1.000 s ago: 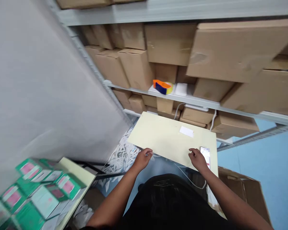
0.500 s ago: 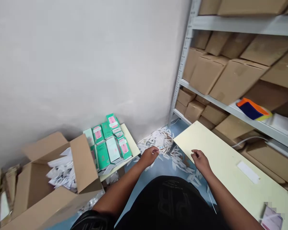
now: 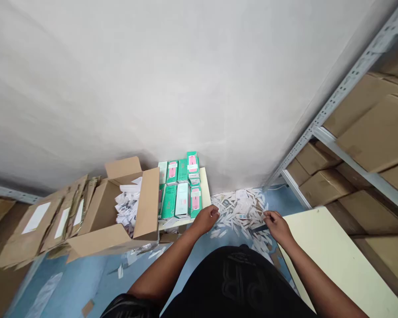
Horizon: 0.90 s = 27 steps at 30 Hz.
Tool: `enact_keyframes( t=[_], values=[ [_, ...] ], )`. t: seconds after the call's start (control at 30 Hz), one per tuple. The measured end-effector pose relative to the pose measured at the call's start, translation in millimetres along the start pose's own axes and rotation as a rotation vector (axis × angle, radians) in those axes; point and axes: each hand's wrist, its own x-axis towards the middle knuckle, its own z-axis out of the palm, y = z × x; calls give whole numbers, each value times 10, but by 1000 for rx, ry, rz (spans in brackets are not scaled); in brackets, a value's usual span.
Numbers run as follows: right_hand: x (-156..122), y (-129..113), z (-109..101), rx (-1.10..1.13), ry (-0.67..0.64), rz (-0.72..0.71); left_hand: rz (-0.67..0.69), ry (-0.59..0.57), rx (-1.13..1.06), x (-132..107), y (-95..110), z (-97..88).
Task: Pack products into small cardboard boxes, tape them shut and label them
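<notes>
My left hand (image 3: 207, 219) hangs above the floor with its fingers curled in and nothing seen in them. Closest to it are the green boxes with pink fronts (image 3: 195, 199), standing in rows on a small pale table (image 3: 204, 187). My right hand (image 3: 278, 226) is held near the corner of a long pale table (image 3: 338, 260). Its thumb and fingertips come together, with nothing visible between them. Between and beyond both hands, a heap of white paper strips (image 3: 239, 205) covers the floor.
An open cardboard box (image 3: 112, 240) holds crumpled white paper (image 3: 129, 205). Flattened cartons (image 3: 36, 221) lean to its left. At right, a metal rack (image 3: 338, 145) carries brown cartons (image 3: 331, 187). A bare wall (image 3: 185, 79) rises behind the small table.
My view has swung left and down, so the rack and long table sit farther right and the leaning cartons have come in. Both hands keep nearly the same pose.
</notes>
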Motion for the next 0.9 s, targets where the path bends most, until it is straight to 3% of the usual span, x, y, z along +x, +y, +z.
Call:
enact_keyframes(
  t=[0.23, 0.4, 0.57, 0.7, 0.8, 0.9],
  values=[
    [752, -173, 37, 0, -218, -167, -167, 287, 190, 329, 139, -217],
    [1014, -383, 229, -9, -311, -198, -268, 524, 445, 805, 193, -610],
    [1088, -525, 477, -11, -335, -212, -413, 485, 554, 1518, 25, -993],
    [1080, -593, 614, -45, -329, -159, -486, 352, 579, 1965, -168, -1111],
    [1062, -652, 685, -65, -323, -133, -495, 296, 582, 2074, -285, -1145],
    [1051, -696, 754, -55, -322, -101, -447, 328, 544, 2025, -385, -1209]
  ],
)
